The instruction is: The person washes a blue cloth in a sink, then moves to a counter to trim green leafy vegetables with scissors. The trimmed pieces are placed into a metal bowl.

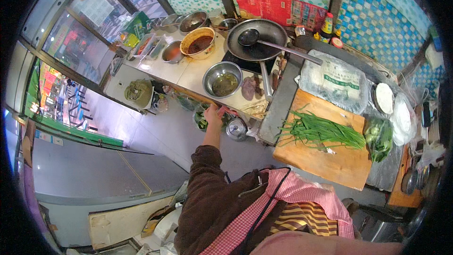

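Note:
My left hand (213, 114) is stretched out just below the front edge of the counter, in a dark brown sleeve. It is beside a clear plastic bag of leafy greens (200, 120), and a pinkish-red bag (229, 111) is close to its other side. The fingers are too small and partly hidden to show whether they grip either. Near the wrist is a round metal lidded pot or kettle (236, 128). My right hand is out of view. To the right, a bunch of green chives or scallions (322, 129) lies across a wooden cutting board (332, 173).
On the counter (189, 78) are a steel bowl (222, 79), a pan (274, 30) with a ladle (249, 37) and a tub of dark sauce (198, 44). A wrapped white package (334, 78) and bagged greens (378, 138) border the board. A grey surface (92, 170) spans the left.

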Tool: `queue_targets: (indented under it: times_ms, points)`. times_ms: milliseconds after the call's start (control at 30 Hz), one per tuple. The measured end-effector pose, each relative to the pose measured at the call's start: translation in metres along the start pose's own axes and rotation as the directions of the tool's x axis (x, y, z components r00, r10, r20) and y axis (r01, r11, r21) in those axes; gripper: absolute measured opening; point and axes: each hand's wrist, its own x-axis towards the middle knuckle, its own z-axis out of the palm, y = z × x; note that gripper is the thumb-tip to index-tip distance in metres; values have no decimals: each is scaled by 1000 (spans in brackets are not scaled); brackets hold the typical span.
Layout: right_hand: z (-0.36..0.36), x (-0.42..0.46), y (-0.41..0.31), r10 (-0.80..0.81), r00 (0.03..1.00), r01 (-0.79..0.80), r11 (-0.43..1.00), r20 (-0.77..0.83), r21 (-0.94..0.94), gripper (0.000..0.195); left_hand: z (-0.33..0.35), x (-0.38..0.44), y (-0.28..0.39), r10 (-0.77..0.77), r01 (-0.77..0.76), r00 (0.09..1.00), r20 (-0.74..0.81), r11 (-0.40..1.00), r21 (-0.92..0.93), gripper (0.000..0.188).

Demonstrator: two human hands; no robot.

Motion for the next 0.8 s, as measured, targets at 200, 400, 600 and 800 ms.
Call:
queue_targets:
  times_ms: [200,400,600,800]
  points:
    - [-48,-25,9,-92,995,93,995,37,-34,10,7,-118,10,73,-104,989,132,962,251,27]
    - [-144,-62,39,-386,921,367,907,-58,-206,30,58,-272,-33,145,-429,809,569,809,403,31]
    - [-216,-146,63,-269,947,222,943,-175,-249,35,108,-408,-140,-198,-471,514,835,748,467,52]
    - [-228,-181,145,-305,933,287,951,-190,-118,35,164,-498,-206,-442,-557,246,863,664,499,66]
